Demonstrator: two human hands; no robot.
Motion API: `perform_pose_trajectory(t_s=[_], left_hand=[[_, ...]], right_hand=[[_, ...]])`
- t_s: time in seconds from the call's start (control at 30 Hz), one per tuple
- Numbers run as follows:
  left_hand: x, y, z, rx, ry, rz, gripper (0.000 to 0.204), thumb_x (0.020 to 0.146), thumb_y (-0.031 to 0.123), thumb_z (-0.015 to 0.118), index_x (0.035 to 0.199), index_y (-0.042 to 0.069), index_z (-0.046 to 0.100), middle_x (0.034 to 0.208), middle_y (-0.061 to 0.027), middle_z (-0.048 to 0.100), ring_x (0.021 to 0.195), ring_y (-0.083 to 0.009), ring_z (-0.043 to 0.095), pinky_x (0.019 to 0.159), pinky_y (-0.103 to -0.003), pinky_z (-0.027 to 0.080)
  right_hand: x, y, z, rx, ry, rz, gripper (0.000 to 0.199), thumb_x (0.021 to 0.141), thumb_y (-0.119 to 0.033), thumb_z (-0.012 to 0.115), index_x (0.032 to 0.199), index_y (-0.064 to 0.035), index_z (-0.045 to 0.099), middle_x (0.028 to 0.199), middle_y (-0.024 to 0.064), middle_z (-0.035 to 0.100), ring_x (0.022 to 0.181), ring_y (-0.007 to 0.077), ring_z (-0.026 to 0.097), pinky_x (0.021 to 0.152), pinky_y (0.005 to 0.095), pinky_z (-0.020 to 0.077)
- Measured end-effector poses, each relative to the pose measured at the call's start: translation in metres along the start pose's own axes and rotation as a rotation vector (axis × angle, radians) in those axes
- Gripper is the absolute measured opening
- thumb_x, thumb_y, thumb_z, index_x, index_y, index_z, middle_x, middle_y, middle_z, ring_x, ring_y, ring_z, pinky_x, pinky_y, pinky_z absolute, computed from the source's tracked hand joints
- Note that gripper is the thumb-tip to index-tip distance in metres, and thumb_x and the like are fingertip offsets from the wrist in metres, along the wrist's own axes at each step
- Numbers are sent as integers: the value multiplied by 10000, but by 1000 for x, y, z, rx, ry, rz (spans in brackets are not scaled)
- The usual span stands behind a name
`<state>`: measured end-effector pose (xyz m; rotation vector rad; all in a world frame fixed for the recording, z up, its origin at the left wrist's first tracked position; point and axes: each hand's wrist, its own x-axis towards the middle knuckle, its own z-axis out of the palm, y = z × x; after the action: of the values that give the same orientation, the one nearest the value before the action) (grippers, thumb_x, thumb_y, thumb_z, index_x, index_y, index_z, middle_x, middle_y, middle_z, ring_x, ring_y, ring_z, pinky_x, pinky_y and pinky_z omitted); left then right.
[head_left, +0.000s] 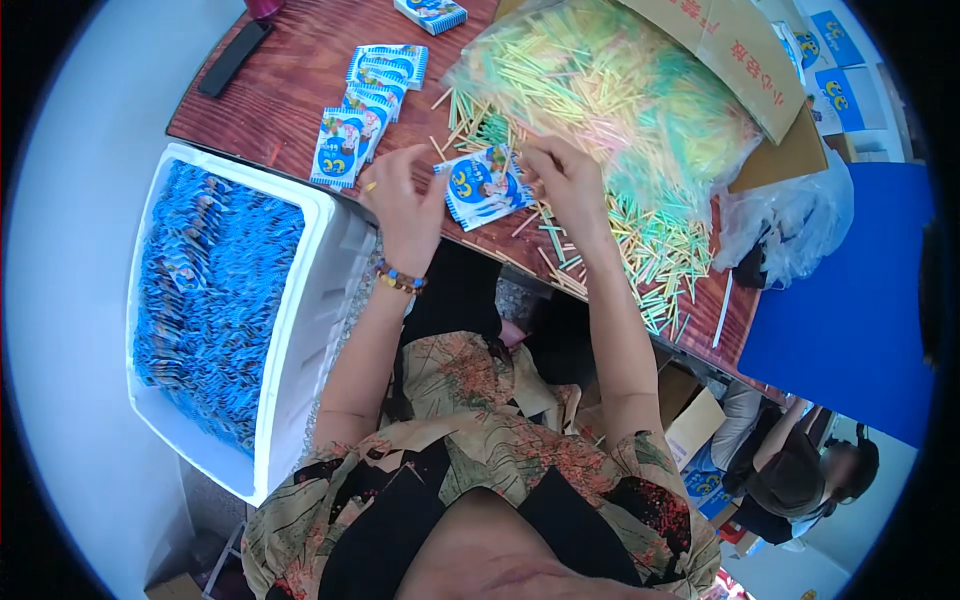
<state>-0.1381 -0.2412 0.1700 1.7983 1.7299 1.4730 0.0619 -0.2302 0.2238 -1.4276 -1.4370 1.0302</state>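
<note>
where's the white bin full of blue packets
In the head view, the white bin sits at the person's left, below the wooden table edge, beside the left hand.

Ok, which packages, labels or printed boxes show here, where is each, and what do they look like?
Sachets: flat blue-and-white packs, held by left hand and right hand.
Sachet row: same kind, overlapping on the table.
Bin: white box, left, full of blue sachets.
Straw bag: clear plastic, pastel sticks.
Carton: brown flap, red print.
Small box: blue-and-white, top edge.
</note>
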Motion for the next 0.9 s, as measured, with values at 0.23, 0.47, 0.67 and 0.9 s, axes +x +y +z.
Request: perform_pose_trajectory(t_s=[0.23, 0.47, 0.67, 0.9], left_hand=[[-15, 16, 47, 189, -251, -72, 280, 718, 288, 772, 894, 130, 623, 826, -40, 617, 901, -261, 551, 799, -431, 307], [-20, 44, 51, 340, -113, 218, 165, 764, 253, 735, 816, 127, 643, 832, -14, 617, 886, -225, 551, 790, -408, 316], [-14, 60, 37, 156, 72, 333, 82, 812, 140, 704, 856, 72, 708, 793, -2, 638, 732, -138, 559, 717, -324, 378], [-21, 88, 31, -608, -479, -236, 114, 925, 107, 613, 937, 3, 659, 782, 52, 586, 664, 6, 469, 555, -189, 377]], right_hand=[[-42, 47, -34, -152, -12, -36, 288, 906, -104, 597, 1188, -42, 610, 821, 52, 642, 663, 128, 595, 617, 275, 486], [-35, 43, -50, -703, 6, -217, 305, 911, -170, 540, 1198, -81, 591, 991, 171, 649, 894, 341, 638, 760, 420, 512], [-37, 48, -63, -684, -12, -214, 305, 924, -178, 520, 1194, -54, 588, 1037, 211, 638, 928, 366, 623, 792, 429, 500], [-64, 11, -99, 343, 60, -45, 189, 937, -165, 567, 1020, -19, 654, 858, 57, 657, 784, 124, 613, 637, 255, 446]])
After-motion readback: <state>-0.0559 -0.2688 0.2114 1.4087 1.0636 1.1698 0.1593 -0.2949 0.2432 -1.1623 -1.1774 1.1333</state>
